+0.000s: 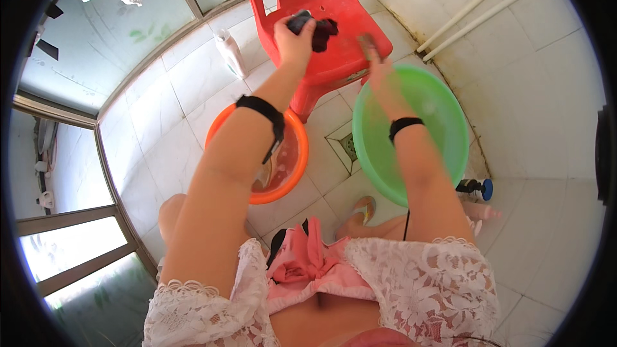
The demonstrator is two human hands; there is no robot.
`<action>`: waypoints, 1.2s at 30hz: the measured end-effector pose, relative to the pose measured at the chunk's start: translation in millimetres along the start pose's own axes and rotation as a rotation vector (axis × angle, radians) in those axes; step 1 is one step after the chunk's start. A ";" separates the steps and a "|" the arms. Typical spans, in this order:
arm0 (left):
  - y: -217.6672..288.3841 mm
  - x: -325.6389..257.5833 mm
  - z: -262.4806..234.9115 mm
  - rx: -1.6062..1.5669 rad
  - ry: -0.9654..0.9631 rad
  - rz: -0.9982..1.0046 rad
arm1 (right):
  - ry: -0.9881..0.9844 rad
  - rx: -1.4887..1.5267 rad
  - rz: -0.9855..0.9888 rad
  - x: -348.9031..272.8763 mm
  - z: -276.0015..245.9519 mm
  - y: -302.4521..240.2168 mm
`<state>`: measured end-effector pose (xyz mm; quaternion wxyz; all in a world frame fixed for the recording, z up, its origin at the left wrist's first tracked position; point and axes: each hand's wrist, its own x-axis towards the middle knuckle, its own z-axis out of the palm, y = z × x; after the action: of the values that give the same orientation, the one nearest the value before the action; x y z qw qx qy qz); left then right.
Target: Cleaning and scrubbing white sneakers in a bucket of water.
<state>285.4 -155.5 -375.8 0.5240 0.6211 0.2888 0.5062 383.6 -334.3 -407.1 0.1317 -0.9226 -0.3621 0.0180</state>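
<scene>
Holding one dark cloth (pixel 323 37), one blurred brush (pixel 368 46)

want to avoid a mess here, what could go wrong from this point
The dark cloth in the left hand could slip onto the red chair if the grip loosens. The right hand is blurred; its brown object, possibly a brush, might fall into the green basin nearby. The white bottle on the floor beside the chair might be knocked if the chair shifts.
</scene>
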 end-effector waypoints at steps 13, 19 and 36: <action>-35.7 -9.6 -32.5 0.931 -0.726 0.122 | 0.308 0.520 0.017 19.1 -5.3 -33.5; -9.3 -7.6 -35.8 0.875 -0.645 0.106 | 0.462 0.667 0.231 12.1 33.4 66.2; -3.4 -116.8 -122.6 0.637 -0.260 -0.762 | 0.506 0.436 0.019 35.3 -20.8 -78.1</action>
<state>134.3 -214.4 -424.7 0.4877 0.6583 0.5672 0.0846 360.5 -260.4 -364.9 0.4118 -0.8512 -0.2970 -0.1332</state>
